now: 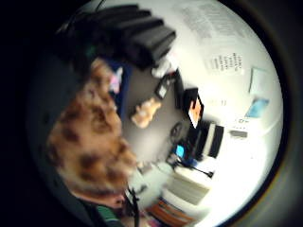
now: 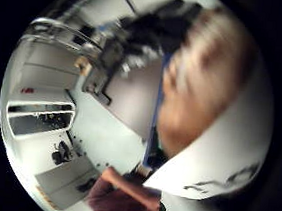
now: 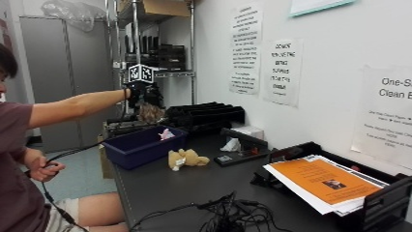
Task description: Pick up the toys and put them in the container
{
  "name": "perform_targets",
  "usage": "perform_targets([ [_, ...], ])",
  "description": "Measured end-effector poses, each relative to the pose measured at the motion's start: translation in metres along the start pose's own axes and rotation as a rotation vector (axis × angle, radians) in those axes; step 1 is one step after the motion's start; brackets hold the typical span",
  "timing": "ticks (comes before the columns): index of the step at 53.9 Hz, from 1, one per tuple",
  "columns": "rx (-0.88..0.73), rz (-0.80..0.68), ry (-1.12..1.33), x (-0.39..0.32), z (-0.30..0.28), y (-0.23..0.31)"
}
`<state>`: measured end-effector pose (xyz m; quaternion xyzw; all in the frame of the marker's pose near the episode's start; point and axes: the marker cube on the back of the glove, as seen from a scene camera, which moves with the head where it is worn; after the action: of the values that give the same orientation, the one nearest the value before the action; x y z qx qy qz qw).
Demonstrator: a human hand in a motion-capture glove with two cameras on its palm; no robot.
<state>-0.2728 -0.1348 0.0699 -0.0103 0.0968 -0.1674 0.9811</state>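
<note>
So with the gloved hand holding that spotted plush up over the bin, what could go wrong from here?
1. The right hand holds the spotted plush toy above the far end of the blue container; released there, it may catch the rim or fall behind it.
2. The tan plush toy lies on the table outside the container and could be overlooked.

Office supply room, wall notices (image 3: 281, 71), metal shelving (image 3: 161, 48), paper trays (image 3: 334, 186) (orange sheets)
</note>
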Motion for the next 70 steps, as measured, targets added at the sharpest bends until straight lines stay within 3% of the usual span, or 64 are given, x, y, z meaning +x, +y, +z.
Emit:
perform_targets([
  [22,0.061,0.057,-0.043,0.047,-0.018,0.021],
  [36,0.012,0.152,0.027,0.091,-0.037,0.019],
  [56,-0.025,0.296,-0.024,0.207,0.001,0.051],
  [70,-0.072,0.315,-0.125,0.227,0.063,0.037],
])
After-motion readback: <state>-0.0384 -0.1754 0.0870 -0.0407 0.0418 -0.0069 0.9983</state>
